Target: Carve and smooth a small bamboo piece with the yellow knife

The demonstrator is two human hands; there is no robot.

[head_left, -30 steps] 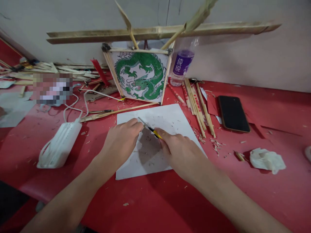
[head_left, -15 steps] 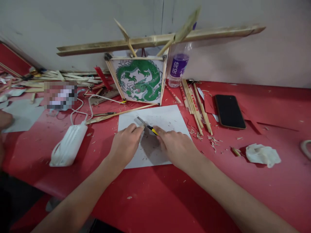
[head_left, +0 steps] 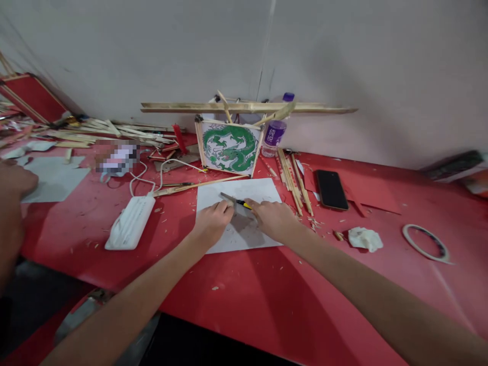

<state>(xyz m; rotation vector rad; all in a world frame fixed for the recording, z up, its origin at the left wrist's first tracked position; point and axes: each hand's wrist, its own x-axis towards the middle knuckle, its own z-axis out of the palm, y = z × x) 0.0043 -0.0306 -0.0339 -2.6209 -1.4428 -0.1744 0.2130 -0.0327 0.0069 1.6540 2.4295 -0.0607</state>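
My right hand [head_left: 275,217] is closed around a utility knife [head_left: 240,202] with a black and yellow handle. Its blade points up and left, just beyond the fingertips of my left hand [head_left: 214,222]. That hand is closed too; what it pinches is mostly hidden, with only a small pale bit showing at the fingertips. Both hands are over a white sheet of paper [head_left: 267,189] scattered with small shavings. Behind the sheet stands a stick-framed lantern [head_left: 231,147] with a green dragon picture, and a long split bamboo strip [head_left: 183,107] lies across its top.
Left are a white power strip [head_left: 131,223], a bamboo pile [head_left: 102,129] and another person's hand [head_left: 17,180]. A water bottle [head_left: 274,133], wooden sticks [head_left: 292,180] and a phone [head_left: 331,189] lie beyond my right hand. Crumpled tissue [head_left: 365,239] and a tape roll [head_left: 426,243] sit right.
The view has shifted and widened, bringing the whole tape roll and more of the other person's arm into sight. My hands keep their hold over the paper, the knife lying at a slightly flatter angle.
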